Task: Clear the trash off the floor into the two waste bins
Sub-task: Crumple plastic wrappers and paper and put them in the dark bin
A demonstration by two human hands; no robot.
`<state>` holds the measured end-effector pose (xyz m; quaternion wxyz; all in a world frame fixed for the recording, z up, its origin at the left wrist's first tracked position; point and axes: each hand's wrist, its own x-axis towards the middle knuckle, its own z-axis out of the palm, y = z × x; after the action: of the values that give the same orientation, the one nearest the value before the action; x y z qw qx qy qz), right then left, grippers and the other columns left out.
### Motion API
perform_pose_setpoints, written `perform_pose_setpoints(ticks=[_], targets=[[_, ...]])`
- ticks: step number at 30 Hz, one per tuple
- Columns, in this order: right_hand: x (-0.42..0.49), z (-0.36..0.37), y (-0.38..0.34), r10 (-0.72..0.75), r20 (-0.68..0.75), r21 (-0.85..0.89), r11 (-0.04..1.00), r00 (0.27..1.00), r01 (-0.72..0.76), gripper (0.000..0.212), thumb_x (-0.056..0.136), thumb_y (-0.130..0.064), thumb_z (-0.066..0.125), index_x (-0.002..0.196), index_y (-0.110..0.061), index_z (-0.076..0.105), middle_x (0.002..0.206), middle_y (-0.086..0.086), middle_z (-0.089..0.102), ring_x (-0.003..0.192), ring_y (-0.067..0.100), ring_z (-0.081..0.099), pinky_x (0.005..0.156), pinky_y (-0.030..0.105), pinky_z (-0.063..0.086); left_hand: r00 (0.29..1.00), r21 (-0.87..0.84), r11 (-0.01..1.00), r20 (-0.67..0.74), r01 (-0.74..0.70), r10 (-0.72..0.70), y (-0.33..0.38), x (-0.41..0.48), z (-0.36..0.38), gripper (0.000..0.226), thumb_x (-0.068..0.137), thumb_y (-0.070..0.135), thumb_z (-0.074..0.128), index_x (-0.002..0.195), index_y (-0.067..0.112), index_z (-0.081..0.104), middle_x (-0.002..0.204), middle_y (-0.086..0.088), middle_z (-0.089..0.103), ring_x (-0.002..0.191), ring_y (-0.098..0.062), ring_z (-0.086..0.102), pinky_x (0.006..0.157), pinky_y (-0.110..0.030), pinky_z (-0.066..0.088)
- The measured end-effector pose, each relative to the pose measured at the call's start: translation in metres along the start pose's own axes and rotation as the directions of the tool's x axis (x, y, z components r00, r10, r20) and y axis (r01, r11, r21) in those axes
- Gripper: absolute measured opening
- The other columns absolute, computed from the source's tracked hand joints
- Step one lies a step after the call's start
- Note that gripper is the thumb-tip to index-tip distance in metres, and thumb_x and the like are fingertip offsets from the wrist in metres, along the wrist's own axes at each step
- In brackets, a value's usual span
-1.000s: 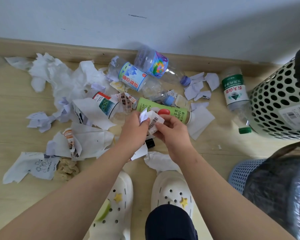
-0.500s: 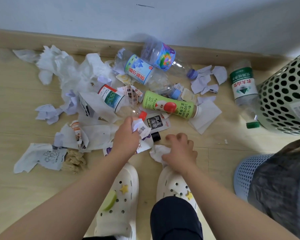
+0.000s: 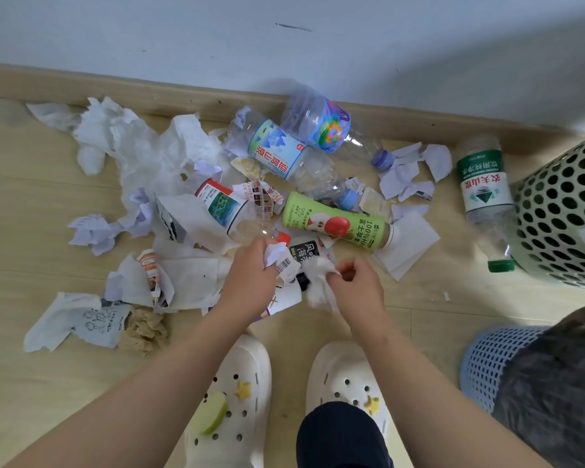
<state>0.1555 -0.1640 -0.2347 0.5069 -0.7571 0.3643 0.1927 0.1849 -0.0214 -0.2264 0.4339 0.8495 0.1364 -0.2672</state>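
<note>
Beside the barcode scrap [image 3: 283, 264] in the left hand [image 3: 250, 276], right hand [image 3: 360, 288] pinches tissue [image 3: 319, 286].

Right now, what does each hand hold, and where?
Left hand grips barcode paper at its left end; right hand pinches white tissue at its right edge.

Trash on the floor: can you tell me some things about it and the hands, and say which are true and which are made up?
1. The left hand holds a barcode scrap. True.
2. The right hand is empty. False: it pinches a white tissue.
3. The apple juice bottle lies on its side on the floor. True.
4. The blue bin has no bag in it. False: a dark bag lines it.
5. The green-capped water bottle stands upright. False: it lies on its side beside the green bin.
</note>
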Motion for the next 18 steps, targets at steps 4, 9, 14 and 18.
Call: perform_pose_setpoints(ticks=[4,9,14,18], targets=[[-0.001,-0.002,-0.027,0.013,-0.026,0.289,0.957,1.0,-0.005,0.021,0.088,-0.011,0.059,0.073,-0.023,0.049,0.071,-0.005,0.047,0.059,0.01,0.04,0.053,0.02,0.034,1.0,-0.171,0.985,0.008,0.009,-0.008,0.019,0.003,0.001,0.015,0.096,0.013,0.04,0.104,0.024,0.046,0.112,-0.013,0.053,0.081,-0.02,0.057,0.056,-0.025,0.047],[-0.003,0.004,-0.04,-0.052,0.062,0.383,0.923,0.997,0.025,0.021,0.085,-0.007,0.063,0.073,-0.02,0.054,0.067,-0.002,0.046,0.062,0.013,0.045,0.056,0.023,0.04,0.989,-0.463,0.876,0.108,0.136,-0.097,0.037,0.002,0.009,0.017,0.097,0.026,0.046,0.112,0.034,0.042,0.104,0.002,0.057,0.09,-0.019,0.061,0.077,-0.034,0.056],[-0.004,0.004,-0.039,-0.101,0.186,0.409,0.912,0.977,0.016,0.024,0.089,0.002,0.053,0.083,-0.02,0.062,0.075,0.0,0.059,0.064,0.008,0.059,0.053,0.014,0.051,0.986,-0.502,0.853,0.149,0.141,-0.075,0.042,0.004,0.016,0.015,0.095,0.019,0.05,0.103,0.031,0.045,0.096,0.001,0.059,0.085,-0.015,0.061,0.075,-0.032,0.054],[0.003,-0.007,-0.041,-0.082,0.182,0.442,0.897,0.98,-0.007,0.026,0.088,0.002,0.051,0.082,-0.02,0.064,0.075,-0.001,0.062,0.066,0.008,0.055,0.05,0.011,0.044,0.996,-0.4,0.912,0.061,0.091,-0.072,0.049,0.016,0.016,0.016,0.094,0.017,0.05,0.102,0.03,0.044,0.086,0.009,0.053,0.075,-0.01,0.054,0.079,-0.037,0.052]])
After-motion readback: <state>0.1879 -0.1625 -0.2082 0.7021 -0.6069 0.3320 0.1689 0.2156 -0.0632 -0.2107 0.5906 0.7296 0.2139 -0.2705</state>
